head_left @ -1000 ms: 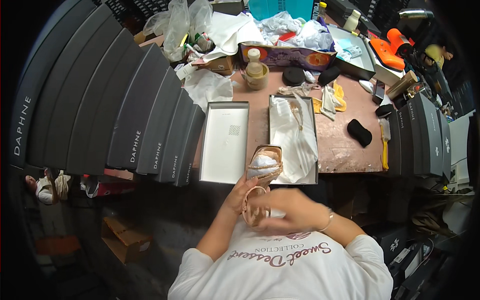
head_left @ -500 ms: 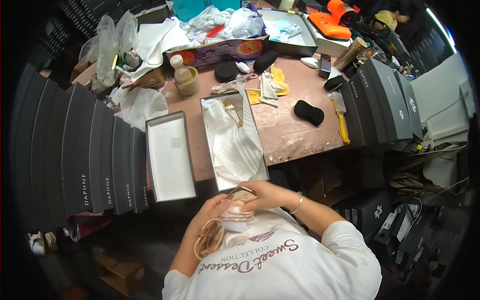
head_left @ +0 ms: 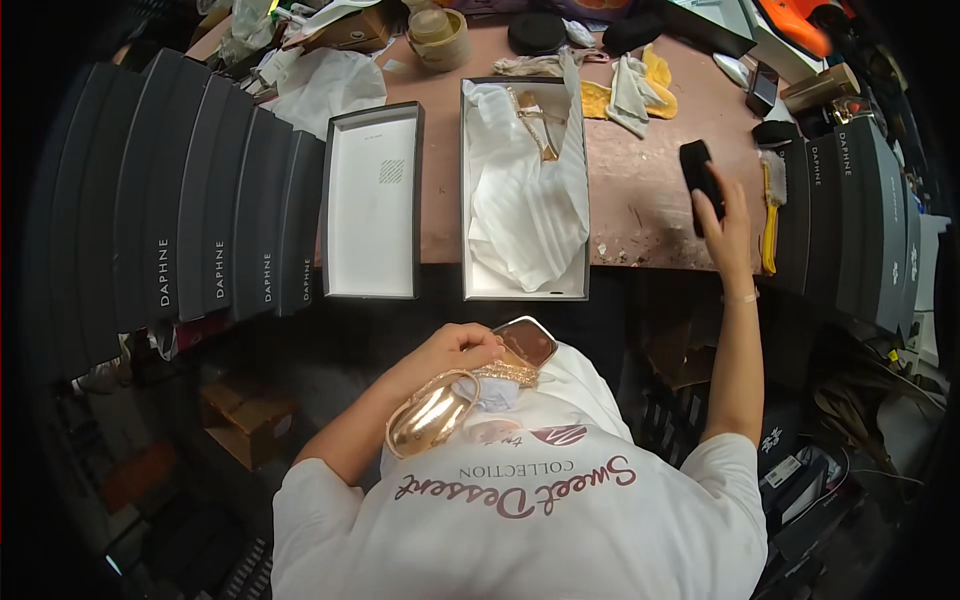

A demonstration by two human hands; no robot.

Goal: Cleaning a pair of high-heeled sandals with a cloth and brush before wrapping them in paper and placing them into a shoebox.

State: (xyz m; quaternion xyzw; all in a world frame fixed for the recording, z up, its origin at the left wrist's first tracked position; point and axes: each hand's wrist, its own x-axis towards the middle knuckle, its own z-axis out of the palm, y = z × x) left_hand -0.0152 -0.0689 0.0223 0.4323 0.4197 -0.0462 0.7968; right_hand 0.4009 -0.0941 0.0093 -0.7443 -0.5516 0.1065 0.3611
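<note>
A rose-gold sandal [head_left: 428,412] with a glittery strap lies against my lap. My left hand [head_left: 455,350] is closed on it, near the strap. White stuffing shows inside, and a glossy brown squared end with a pale edge sticks out past my fingers. Out to the right over the table, my right hand [head_left: 728,225] grips a black sponge [head_left: 697,165], which stands turned lengthwise between thumb and fingers. In front of me, an open shoebox [head_left: 468,200] holds white tissue paper [head_left: 520,210] and another gold sandal [head_left: 540,125].
Left of the shoebox lies a box lid [head_left: 370,240], white inside. Tall rows of dark shoeboxes [head_left: 200,200] flank the left, with more boxes [head_left: 835,220] on the right. A yellow-handled brush [head_left: 769,215], yellow-and-white cloths [head_left: 630,95] and a tub [head_left: 440,45] sit on the table.
My right hand has left the sandal and reached right to the sponge, which has turned from lying crosswise to lengthwise. My left hand keeps the sandal. The view has shifted toward my lap.
</note>
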